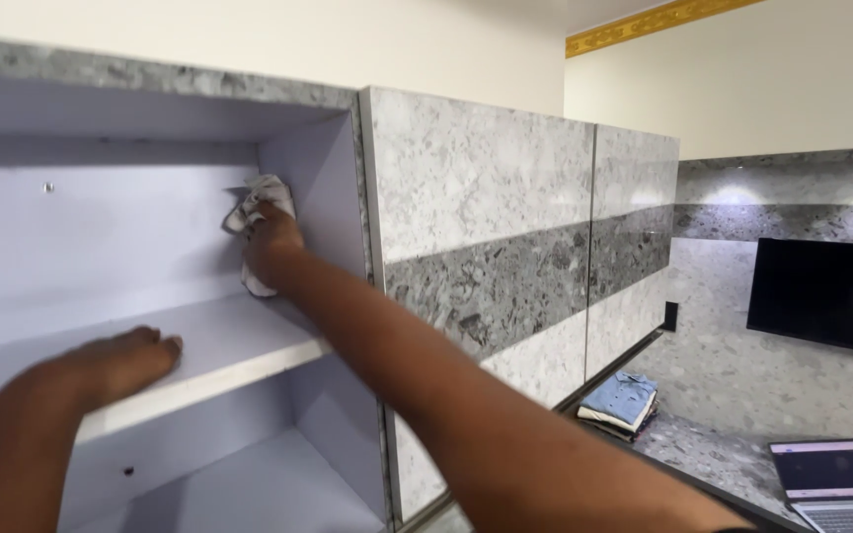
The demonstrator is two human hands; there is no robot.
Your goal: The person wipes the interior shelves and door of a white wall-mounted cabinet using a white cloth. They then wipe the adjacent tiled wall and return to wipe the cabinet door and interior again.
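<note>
My right hand (pixel 273 237) is clamped on a cloth (pixel 261 202), wiping the cabinet's back corner; my left hand (pixel 125 360) lies open on the shelf (pixel 239 345) below, not wiped yet, I judge.

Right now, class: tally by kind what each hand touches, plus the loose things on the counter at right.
Cloths: 1, in the right hand, white cloth
Shelves: 1, under the left hand, white shelf
Stacks of folded clothes: 1
Laptops: 1
Total: 4
</note>
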